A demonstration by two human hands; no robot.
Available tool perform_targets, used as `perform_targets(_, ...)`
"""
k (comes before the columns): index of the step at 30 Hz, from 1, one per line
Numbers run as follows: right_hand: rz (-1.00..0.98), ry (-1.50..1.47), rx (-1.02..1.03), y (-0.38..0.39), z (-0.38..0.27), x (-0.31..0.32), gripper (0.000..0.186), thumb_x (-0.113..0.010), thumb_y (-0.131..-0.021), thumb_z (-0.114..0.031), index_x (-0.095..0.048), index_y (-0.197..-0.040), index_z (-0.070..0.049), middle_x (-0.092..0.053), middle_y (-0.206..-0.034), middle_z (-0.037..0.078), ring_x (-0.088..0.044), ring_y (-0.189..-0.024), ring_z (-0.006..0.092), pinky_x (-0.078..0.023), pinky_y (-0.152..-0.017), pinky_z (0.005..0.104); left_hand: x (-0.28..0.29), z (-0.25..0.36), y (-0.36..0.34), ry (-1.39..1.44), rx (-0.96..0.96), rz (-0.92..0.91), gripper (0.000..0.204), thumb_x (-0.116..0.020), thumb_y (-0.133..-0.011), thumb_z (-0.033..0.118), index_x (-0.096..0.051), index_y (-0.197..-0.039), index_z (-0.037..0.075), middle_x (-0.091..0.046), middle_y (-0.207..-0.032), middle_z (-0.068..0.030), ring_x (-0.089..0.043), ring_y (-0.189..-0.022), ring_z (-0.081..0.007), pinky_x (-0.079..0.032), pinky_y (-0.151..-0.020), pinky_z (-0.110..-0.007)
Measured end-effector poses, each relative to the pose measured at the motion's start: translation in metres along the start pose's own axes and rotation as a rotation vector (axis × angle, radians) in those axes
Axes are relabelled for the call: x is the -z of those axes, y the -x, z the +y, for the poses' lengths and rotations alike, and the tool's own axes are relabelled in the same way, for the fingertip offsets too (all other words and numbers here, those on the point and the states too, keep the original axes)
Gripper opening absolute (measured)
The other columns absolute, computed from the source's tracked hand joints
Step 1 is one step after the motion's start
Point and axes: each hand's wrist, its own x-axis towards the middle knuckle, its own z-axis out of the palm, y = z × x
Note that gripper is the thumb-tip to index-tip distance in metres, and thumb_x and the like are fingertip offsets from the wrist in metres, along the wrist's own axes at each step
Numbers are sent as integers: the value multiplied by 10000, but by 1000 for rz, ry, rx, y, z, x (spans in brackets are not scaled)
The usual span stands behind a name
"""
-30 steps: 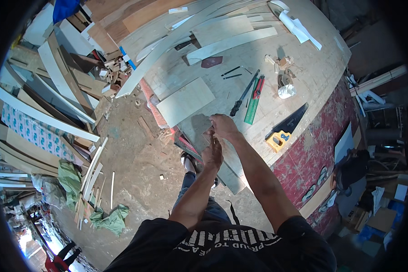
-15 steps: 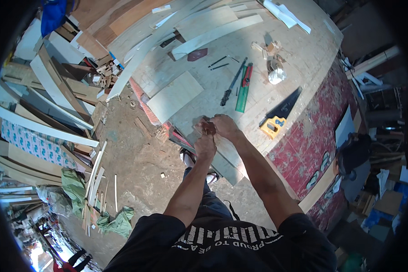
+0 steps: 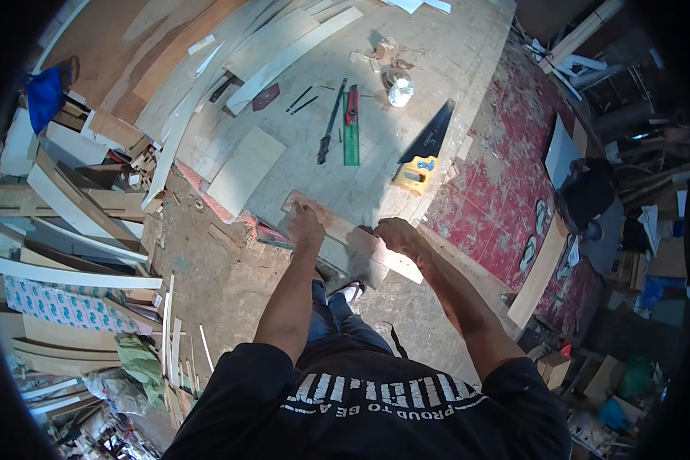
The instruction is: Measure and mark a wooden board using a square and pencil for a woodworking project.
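Observation:
A long wooden board (image 3: 335, 228) lies slantwise along the near edge of the worktable (image 3: 295, 172). My left hand (image 3: 306, 228) is on its left end, fingertips pressed onto the wood. Farther right, my right hand (image 3: 401, 238) is closed over the board; whatever its fingers hold is hidden. Beyond it rests a handsaw (image 3: 425, 146) with a yellow handle and dark blade. A green and red straight tool (image 3: 351, 126) lies mid-table, beside a dark rod-like tool (image 3: 332, 123). Left of these is a pale rectangular panel (image 3: 247, 167).
A silvery can (image 3: 400, 92) stands near wood scraps (image 3: 387, 50) on the table. Long boards (image 3: 295, 61) cover its far left. Curved wood strips (image 3: 69, 270) crowd the left floor. Sandals (image 3: 529, 251) and a wooden plank (image 3: 540, 284) lie on the worn red floor (image 3: 475, 207).
My hands were close together and are now spread apart, the left moved left and the right moved right and nearer. The view has shifted, so the table's things appear higher and farther left.

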Motion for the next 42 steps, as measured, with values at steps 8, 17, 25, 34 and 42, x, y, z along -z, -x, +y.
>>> perform_targets(8, -203, 252, -62, 16, 15, -43, 177, -549, -813, -107, -707, -845, -35, -689, -922, 156, -686, -892, 331, -567, -765, 405, -4, -9, -7, -54, 20, 23, 537, -674, -824, 169, -501, -1312, 26, -263, -1563, -158, -659, -1068, -331, -572, -847, -404)
perform_targets(17, -241, -9, -323, 26, -12, 18, 250, -523, -803, -63, -664, -1009, -56, -657, -976, 153, -662, -907, 323, -550, -788, 404, 4, 5, -1, -77, -12, 11, 602, -725, -792, 299, -522, -1299, 46, -320, -1534, -157, -616, -1133, -353, -542, -899, -424)
perform_targets(25, 105, -252, -783, 123, -62, 23, 327, -505, -811, -26, -656, -1100, -58, -638, -980, 200, -643, -910, 390, -523, -776, 480, 6, -2, 10, -161, -168, 81, 674, -762, -769, 374, -501, -1299, 49, -339, -1506, -189, -655, -1048, -369, -564, -833, -443)
perform_targets(34, -78, -427, -1365, 251, -190, -70, 346, -617, -848, -171, -632, -1190, -122, -608, -1196, 149, -601, -1097, 362, -492, -926, 459, 14, -47, -16, -513, -637, 236, 407, -675, -814, 145, -596, -1201, 46, -506, -1340, -121, -564, -1164, -289, -557, -806, -425)
perform_targets(42, -143, -467, -1686, 235, -256, -118, 394, -630, -834, -173, -621, -1224, -116, -605, -1250, 142, -597, -1130, 336, -488, -958, 439, 36, -57, -57, -667, -1125, 298, 380, -648, -779, 81, -591, -1154, 71, -562, -1184, -55, -514, -1182, -269, -494, -889, -389)
